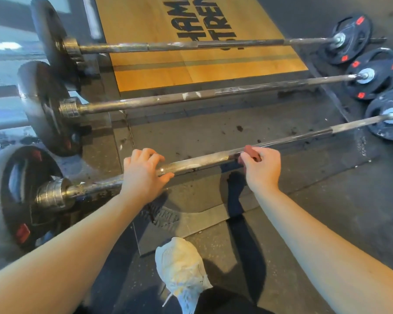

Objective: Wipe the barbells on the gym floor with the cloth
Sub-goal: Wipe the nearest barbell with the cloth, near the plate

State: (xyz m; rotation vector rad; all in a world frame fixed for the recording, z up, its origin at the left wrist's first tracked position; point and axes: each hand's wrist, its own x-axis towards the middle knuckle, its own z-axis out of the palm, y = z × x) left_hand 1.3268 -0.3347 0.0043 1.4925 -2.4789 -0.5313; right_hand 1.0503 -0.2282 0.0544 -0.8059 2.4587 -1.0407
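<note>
Three loaded barbells lie side by side on the dark gym floor. On the shaft of the nearest barbell (pixel 197 161) my left hand (pixel 145 172) rests, fingers wrapped loosely over the steel. My right hand (pixel 262 168) is further right on the same shaft, pressing a small reddish-brown cloth (pixel 252 152) against the bar. Beyond it lie the middle barbell (pixel 168 99) and the far barbell (pixel 191 45), both untouched. Each shaft shows white smears and dull patches.
Black plates with red marks sit at both ends: large ones at left (pixel 21 196), smaller ones at right (pixel 388 114). A wooden lifting platform (pixel 159 64) with black lettering lies under the far bar. My white shoe (pixel 182 270) stands on the rubber mat below the hands.
</note>
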